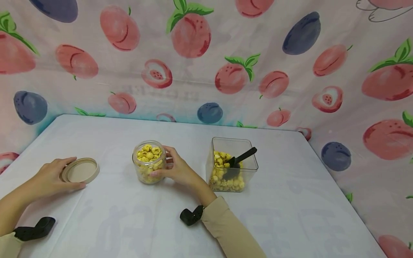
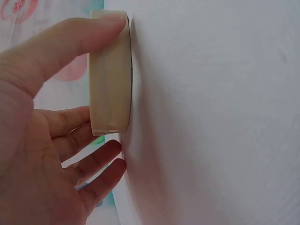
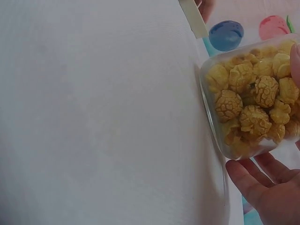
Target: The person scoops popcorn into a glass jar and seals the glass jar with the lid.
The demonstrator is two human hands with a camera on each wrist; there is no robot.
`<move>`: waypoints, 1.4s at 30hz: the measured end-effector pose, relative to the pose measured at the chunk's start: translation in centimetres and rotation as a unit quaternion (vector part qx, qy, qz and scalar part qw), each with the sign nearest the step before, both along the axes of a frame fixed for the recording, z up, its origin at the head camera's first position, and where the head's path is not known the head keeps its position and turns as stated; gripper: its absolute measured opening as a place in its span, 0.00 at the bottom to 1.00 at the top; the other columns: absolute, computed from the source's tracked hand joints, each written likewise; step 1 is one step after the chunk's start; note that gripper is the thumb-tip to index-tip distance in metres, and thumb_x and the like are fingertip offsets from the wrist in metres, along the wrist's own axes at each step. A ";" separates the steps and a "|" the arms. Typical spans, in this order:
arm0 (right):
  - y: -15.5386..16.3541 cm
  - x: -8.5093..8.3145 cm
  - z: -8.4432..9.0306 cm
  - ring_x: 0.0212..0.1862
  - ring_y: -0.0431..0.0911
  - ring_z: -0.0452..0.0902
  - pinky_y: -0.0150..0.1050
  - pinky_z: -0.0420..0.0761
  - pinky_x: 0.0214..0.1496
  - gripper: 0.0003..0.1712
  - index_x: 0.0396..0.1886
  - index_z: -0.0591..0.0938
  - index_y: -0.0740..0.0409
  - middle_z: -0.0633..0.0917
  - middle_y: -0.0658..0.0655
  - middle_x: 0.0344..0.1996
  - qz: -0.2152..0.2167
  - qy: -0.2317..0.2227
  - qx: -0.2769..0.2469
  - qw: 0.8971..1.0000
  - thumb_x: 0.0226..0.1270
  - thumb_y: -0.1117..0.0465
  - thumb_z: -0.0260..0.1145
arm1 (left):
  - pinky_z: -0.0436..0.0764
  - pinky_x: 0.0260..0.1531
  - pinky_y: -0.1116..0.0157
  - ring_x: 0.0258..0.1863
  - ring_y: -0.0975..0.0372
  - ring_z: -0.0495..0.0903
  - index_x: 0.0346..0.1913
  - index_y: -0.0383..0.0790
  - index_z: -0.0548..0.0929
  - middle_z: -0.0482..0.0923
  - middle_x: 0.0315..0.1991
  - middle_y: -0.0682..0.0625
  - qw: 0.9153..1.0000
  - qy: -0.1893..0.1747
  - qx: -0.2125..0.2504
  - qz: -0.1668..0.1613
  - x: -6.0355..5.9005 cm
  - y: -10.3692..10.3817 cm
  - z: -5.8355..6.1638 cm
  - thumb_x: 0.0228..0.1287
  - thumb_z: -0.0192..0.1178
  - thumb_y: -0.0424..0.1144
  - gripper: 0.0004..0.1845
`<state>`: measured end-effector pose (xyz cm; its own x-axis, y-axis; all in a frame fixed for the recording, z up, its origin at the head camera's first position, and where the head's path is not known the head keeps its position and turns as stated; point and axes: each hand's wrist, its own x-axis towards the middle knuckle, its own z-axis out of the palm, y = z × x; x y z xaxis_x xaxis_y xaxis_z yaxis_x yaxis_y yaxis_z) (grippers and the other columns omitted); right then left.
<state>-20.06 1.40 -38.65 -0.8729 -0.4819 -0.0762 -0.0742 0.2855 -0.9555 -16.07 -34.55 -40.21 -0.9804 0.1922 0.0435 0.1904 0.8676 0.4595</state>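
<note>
My left hand (image 1: 53, 177) pinches the tan lid (image 1: 80, 171) between thumb and fingers; the lid lies flat on the tabletop (image 1: 277, 215) toward its left edge, hollow side up. My right hand (image 1: 175, 168) wraps around the round clear jar (image 1: 149, 162), which stands upright near the middle of the tabletop, open and heaped with yellow puffed snacks (image 1: 149, 152). To do this well, I judge I should keep the jar steady and upright with the right hand, since it is full to the brim, and take a firm hold of the lid's rim with the left so it does not slip. Just to the right of my right hand stands a square clear tub (image 1: 234, 164) partly filled with the same snacks, a black scoop (image 1: 240, 160) resting in it. The head view alone shows the tub, the scoop and the fruit-printed cloth (image 1: 206, 53) behind the far edge. The left wrist view shows my thumb (image 2: 70, 40) lying across the lid's side wall (image 2: 110, 75); the right wrist view shows the snacks (image 3: 253, 108) up close through the jar's wall.
</note>
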 end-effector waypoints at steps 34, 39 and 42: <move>0.1 0.2 0.2 0.53 0.43 0.72 0.39 0.74 0.57 0.46 0.69 0.58 0.41 0.69 0.51 0.59 -0.002 -0.014 -0.009 1.000 0.54 0.60 0.72 | 0.69 0.35 0.67 0.49 0.46 0.66 0.64 0.25 0.55 0.63 0.57 0.29 0.998 -0.027 0.058 0.000 0.1 2.5 3.3 0.50 0.70 0.46 0.47; 0.0 0.1 0.1 0.53 0.44 0.71 0.39 0.74 0.56 0.46 0.69 0.58 0.41 0.69 0.52 0.59 -0.004 -0.009 -0.004 1.000 0.54 0.59 0.72 | 0.65 0.30 0.76 0.43 0.63 0.65 0.62 0.27 0.60 0.66 0.56 0.32 0.997 0.023 0.074 -0.015 0.1 3.8 4.2 0.46 0.73 0.43 0.45; 0.0 0.2 0.2 0.53 0.44 0.71 0.38 0.74 0.56 0.45 0.69 0.58 0.42 0.69 0.52 0.59 -0.004 -0.008 -0.001 1.000 0.54 0.59 0.72 | 0.64 0.32 0.76 0.45 0.56 0.66 0.61 0.26 0.60 0.65 0.56 0.32 0.996 0.037 0.074 -0.026 0.2 4.7 4.8 0.44 0.74 0.43 0.46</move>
